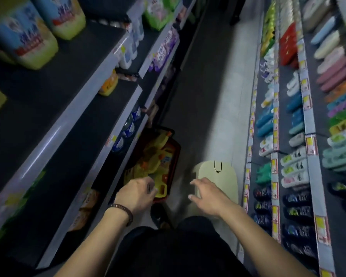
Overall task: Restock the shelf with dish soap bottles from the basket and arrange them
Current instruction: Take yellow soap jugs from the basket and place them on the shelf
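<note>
While the red basket (pixel 176 150) on the floor below the shelf (pixel 72 126) sits full of yellow dish soap bottles (pixel 154 156), restocking looks barely begun. The left hand (pixel 136 193) curls at the basket's near edge, its grip too blurred to tell. The right hand (pixel 206 193) is spread loose over a beige stool (pixel 218 174).

Yellow, orange-capped dish soap bottles (pixel 155 155) on their sides in a red basket (pixel 177 150), floor-level beside the dark shelf (pixel 72 156).

Dim, motion-blurred aisle; wide-angle bending at edges.
</note>
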A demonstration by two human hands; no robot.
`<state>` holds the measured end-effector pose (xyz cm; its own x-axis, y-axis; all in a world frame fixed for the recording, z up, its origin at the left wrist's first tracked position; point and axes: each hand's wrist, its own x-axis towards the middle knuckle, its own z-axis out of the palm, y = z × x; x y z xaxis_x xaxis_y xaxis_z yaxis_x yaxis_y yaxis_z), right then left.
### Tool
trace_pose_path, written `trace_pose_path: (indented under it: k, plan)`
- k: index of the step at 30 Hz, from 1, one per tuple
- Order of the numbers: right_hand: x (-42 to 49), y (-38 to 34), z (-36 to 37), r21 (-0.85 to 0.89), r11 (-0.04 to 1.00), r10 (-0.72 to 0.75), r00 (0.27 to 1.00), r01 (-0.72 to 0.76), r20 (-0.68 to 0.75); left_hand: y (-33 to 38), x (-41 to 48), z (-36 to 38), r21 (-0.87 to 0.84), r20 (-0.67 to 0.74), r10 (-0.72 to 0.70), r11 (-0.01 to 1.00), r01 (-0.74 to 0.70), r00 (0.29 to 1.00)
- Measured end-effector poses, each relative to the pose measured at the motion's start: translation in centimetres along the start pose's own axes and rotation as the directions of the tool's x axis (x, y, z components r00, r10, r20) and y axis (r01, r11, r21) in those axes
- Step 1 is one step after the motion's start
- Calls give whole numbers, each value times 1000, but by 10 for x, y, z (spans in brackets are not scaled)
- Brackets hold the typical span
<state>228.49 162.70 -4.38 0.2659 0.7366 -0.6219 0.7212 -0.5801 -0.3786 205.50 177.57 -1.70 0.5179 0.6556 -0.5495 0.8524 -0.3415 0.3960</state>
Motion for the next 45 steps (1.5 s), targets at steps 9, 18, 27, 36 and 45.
trace_pose_path:
  k: [9,18,27,36,45]
  plan:
    - [70,-56,-73,-76,992,-106,993,101,-58,-4,60,-42,-47,-74,30,998,-33,997]
    - [165,-109,-90,-388,880,-233,961,274,150,-29,111,-30,-331,33,-138,933,141,990]
    - [321,-118,-107,-560,630,-245,822,538,515,-23,183,16,-483,32,-512,744,462,858]
    - [454,-67,-106,-521,537,-214,705,663,676,38,272,49,-498,76,-674,613,613,735]
    - [555,19,-13,-430,588,-532,728,685,432,-2,366,174,-490,-139,-677,681,544,723]
